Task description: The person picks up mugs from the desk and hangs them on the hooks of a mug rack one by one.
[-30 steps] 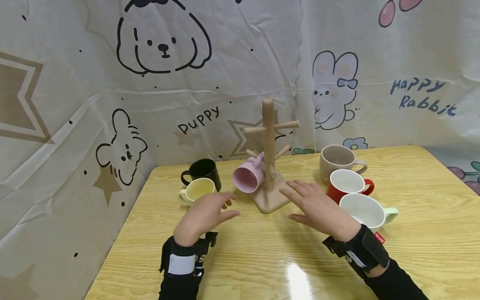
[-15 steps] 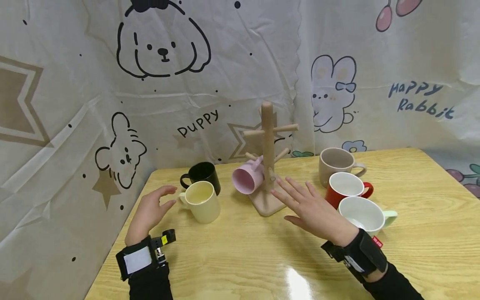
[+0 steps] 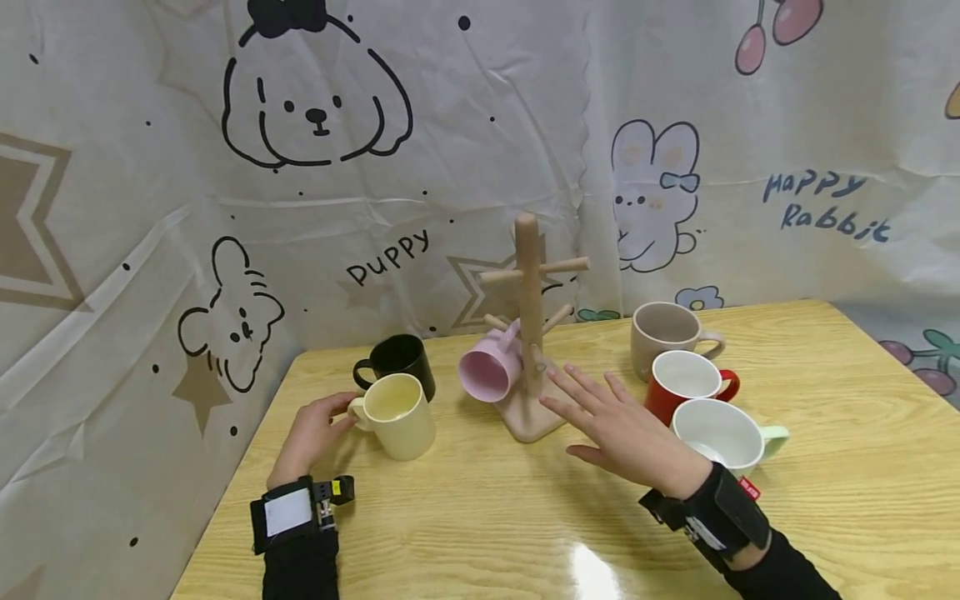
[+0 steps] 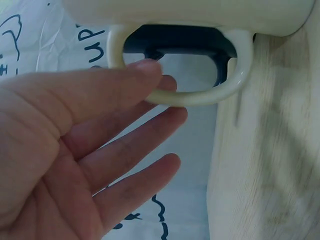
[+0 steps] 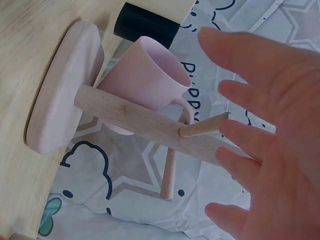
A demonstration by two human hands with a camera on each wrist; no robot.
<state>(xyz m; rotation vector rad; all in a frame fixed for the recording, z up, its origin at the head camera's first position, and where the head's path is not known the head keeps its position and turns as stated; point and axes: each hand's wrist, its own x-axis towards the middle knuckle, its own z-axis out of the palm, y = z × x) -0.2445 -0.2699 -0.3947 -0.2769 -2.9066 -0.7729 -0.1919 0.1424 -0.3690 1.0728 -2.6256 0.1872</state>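
Observation:
On the left of the table stands a pale yellow mug, upright, its handle pointing left. My left hand pinches that handle between thumb and index finger, while the other fingers spread out below it in the left wrist view. A pink mug hangs tilted by its handle from a low peg of the wooden mug tree, its mouth facing forward and left. My right hand hovers in front of the tree's base with fingers spread, holding nothing.
A black mug stands just behind the yellow one. To the right, a taupe mug, a red mug and a pale green mug stand in a close row. A printed cloth hangs behind the wooden table.
My left hand has moved from in front of the yellow mug out to its left, then in to its handle. The right hand has stayed nearly still; the view has tilted slightly.

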